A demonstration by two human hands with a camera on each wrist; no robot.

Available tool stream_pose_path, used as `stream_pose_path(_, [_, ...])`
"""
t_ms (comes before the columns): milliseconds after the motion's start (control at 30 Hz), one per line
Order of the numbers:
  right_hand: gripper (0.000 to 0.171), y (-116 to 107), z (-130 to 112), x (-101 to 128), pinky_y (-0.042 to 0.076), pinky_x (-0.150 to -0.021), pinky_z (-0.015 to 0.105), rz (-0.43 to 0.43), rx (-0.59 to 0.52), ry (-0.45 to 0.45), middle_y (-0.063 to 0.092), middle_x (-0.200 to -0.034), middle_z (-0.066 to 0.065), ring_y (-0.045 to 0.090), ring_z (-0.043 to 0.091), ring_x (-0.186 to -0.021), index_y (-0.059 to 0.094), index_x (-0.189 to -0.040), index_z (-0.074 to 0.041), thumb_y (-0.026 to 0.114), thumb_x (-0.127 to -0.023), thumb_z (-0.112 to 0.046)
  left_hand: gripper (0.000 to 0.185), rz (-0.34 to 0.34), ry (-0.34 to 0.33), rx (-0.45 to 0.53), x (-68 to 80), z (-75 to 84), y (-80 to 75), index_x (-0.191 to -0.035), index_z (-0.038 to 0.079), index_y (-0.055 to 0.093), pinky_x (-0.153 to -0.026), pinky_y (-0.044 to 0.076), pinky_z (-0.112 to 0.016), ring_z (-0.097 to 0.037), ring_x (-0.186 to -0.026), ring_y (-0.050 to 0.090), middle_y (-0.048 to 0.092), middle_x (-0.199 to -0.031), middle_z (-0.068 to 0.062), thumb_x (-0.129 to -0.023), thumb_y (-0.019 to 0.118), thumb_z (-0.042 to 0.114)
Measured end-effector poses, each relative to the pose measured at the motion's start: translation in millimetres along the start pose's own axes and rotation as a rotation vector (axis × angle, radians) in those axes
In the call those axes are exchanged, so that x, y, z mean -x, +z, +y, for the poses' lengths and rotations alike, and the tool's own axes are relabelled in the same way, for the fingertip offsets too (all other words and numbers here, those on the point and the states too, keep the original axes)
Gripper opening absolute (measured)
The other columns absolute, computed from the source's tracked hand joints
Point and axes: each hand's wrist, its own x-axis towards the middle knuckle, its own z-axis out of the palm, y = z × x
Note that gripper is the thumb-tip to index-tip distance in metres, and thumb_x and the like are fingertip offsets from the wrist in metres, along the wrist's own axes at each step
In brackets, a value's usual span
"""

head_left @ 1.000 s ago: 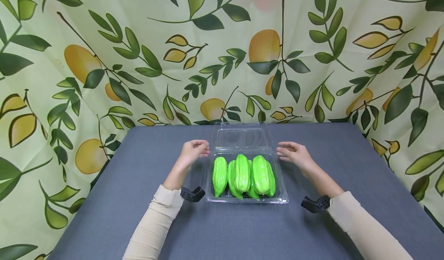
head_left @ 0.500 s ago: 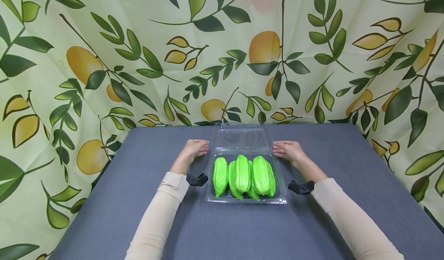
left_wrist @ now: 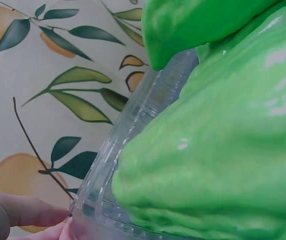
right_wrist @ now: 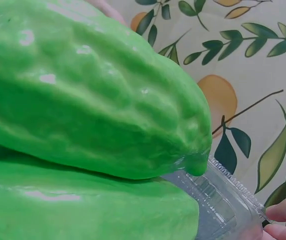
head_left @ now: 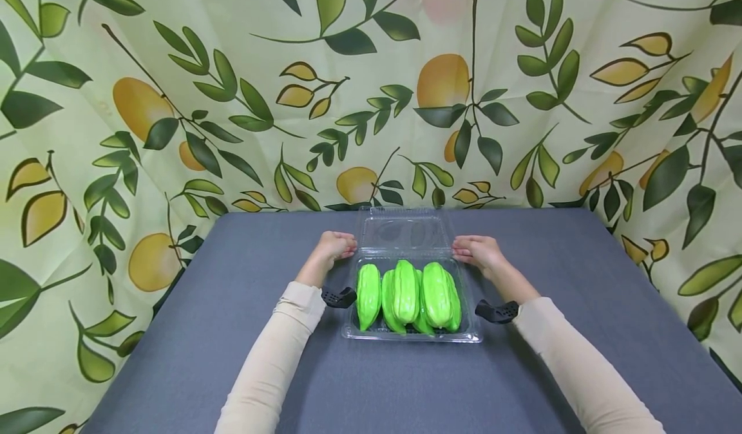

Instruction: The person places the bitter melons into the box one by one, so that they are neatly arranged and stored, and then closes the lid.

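Observation:
A clear plastic clamshell container (head_left: 411, 339) sits on the table with its lid (head_left: 406, 233) folded back flat. Several bright green, glossy, ridged fruits (head_left: 406, 292) lie in its base, some on top of others. My left hand (head_left: 335, 246) pinches the container at its back left edge near the hinge; the left wrist view shows fingers (left_wrist: 30, 211) and thumb on that corner. On the opposite side my right hand (head_left: 480, 252) pinches the back right corner, where the right wrist view shows fingertips (right_wrist: 285, 209) on the plastic. Palms are hidden.
The blue-grey table (head_left: 382, 389) extends around the container on all sides. Behind it hangs a leaf-and-fruit patterned cloth (head_left: 371, 99). A black band (head_left: 339, 297) is on each wrist, under cream sleeves.
Both hands have moved inward from beside the container and now meet its back edges. The container, its lid and the green fruits have hardly moved.

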Motion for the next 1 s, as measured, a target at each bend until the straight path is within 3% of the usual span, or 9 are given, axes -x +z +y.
stream_pose_path(67, [0.052,1,0,0,0.058,-0.071,0.013,0.008,0.003,0.005,0.064,-0.077,-0.01,0.064,-0.002,-0.071,0.035,-0.14,0.016,0.052,-0.097,-0.008,0.032,0.026,-0.021,-0.021,37.8,24.8,7.7,-0.117,-0.009,0.061,-0.074,0.061,-0.024,-0.015,-0.072,0.067,0.07,-0.089,-0.013,-0.085,0.064,-0.004])
stream_pose_path(133, [0.051,1,1,0,0.058,-0.072,0.013,0.014,0.015,0.005,0.063,-0.078,-0.01,0.063,-0.002,-0.071,0.036,-0.14,0.016,0.052,-0.097,-0.008,0.035,0.06,-0.048,-0.04,61.7,40.9,13.7,-0.123,-0.012,0.057,-0.071,0.059,-0.019,-0.011,-0.067,0.064,0.068,-0.087,-0.011,-0.088,0.059,-0.007])
stream_pose_path(167, [0.051,1,1,0,0.058,-0.072,0.013,0.018,0.018,0.004,0.063,-0.077,-0.01,0.063,-0.002,-0.071,0.036,-0.14,0.015,0.052,-0.097,-0.008,0.036,0.066,-0.047,-0.038,66.0,43.4,14.8,-0.123,-0.013,0.056,-0.068,0.058,-0.016,-0.008,-0.065,0.061,0.066,-0.084,-0.01,-0.088,0.058,-0.007])
stream_pose_path(300, [0.05,1,1,-1,0.058,-0.071,0.013,0.04,0.029,0.007,0.064,-0.077,-0.01,0.064,-0.002,-0.07,0.038,-0.14,0.014,0.052,-0.097,-0.008,0.034,0.081,-0.029,-0.037,64.4,41.7,15.0,-0.122,-0.012,0.058,-0.058,0.053,-0.011,-0.004,-0.061,0.057,0.063,-0.081,-0.007,-0.088,0.058,-0.007])
stream_pose_path(533, [0.048,2,0,-1,0.057,-0.067,0.011,0.079,0.042,-0.014,0.063,-0.072,-0.014,0.063,-0.003,-0.068,0.041,-0.139,0.012,0.053,-0.096,-0.006,0.037,0.102,0.007,-0.069,68.3,43.1,16.9,-0.124,-0.009,0.058,-0.06,0.051,-0.012,-0.005,-0.064,0.057,0.063,-0.092,-0.011,-0.087,0.058,-0.006])
stream_pose_path(733, [0.047,3,0,-1,0.056,-0.063,0.012,0.1,0.021,-0.038,0.064,-0.069,-0.014,0.063,-0.003,-0.064,0.043,-0.137,0.014,0.055,-0.094,-0.003,0.041,0.089,0.028,-0.11,70.5,42.7,16.0,-0.13,-0.005,0.056,-0.069,0.053,-0.016,-0.009,-0.073,0.059,0.065,-0.114,-0.022,-0.088,0.057,-0.004])
stream_pose_path(1000, [0.046,4,-1,1,0.056,-0.063,0.012,0.137,0.025,-0.064,0.063,-0.07,-0.013,0.063,-0.002,-0.064,0.044,-0.134,0.015,0.057,-0.093,-0.001,0.045,0.072,0.061,-0.128,73.7,43.1,15.6,-0.133,-0.001,0.054,-0.093,0.056,-0.033,-0.017,-0.089,0.064,0.064,-0.122,-0.027,-0.088,0.055,-0.003])
